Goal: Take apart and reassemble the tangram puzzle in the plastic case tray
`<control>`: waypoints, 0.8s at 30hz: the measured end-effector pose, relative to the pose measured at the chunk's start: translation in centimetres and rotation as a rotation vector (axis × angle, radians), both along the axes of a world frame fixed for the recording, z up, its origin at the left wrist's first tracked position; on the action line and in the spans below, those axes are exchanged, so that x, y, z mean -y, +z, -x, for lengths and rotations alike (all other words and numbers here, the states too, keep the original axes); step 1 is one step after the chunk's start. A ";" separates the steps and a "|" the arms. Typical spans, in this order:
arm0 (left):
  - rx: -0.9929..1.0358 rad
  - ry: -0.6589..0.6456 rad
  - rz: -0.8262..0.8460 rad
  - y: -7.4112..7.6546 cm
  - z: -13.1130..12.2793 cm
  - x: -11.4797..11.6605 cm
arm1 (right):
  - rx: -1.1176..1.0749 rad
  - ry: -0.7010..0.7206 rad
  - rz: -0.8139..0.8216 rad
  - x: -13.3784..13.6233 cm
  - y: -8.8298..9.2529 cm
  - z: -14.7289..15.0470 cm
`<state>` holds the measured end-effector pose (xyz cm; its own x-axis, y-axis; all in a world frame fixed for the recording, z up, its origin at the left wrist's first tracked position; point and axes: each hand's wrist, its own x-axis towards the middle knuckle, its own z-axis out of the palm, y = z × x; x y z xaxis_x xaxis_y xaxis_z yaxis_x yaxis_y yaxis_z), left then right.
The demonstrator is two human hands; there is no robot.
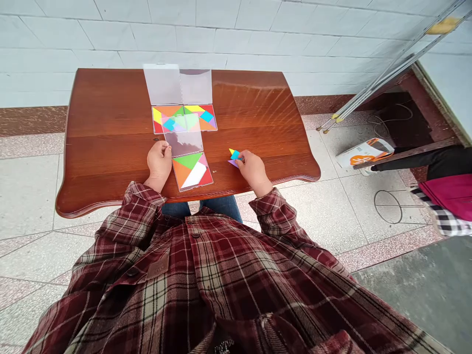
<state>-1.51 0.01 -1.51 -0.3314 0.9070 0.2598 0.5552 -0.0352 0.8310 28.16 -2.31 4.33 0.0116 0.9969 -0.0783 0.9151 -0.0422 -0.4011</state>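
A tangram box (177, 176) lies open near the table's front edge, with green, orange, pink and red pieces around a white gap. Its clear lid (186, 140) extends away from me, overlapping the boxes behind. My left hand (158, 161) is closed, fingers curled at the lid's left edge and apparently pinching it. To the right, my right hand (253, 171) is closed on several small tangram pieces; a yellow piece (231, 152), a blue piece (235, 155) and a purple piece (233, 162) show past the fingertips. The fingers partly hide these pieces.
Behind, two filled tangram boxes (214, 124) stand side by side with clear lids (197, 88) raised toward the tiled wall (206, 42). Everything rests on a brown wooden table (110, 142). Crutches (363, 96) and a white carton (368, 151) are off to the right.
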 end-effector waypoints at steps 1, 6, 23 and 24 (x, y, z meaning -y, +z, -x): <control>-0.001 0.000 -0.002 0.0 0.0 0.0 | 0.003 -0.005 -0.037 0.2 0.0 0.4; 0.002 0.000 0.008 0.1 0.0 0.0 | -0.067 0.241 -0.059 0.6 0.8 5.3; 0.011 0.016 0.050 0.9 -0.5 0.3 | 0.205 0.336 0.036 -1.0 0.8 10.3; 0.005 0.017 0.056 0.9 -0.5 0.3 | 0.175 0.324 0.039 -1.1 0.8 10.0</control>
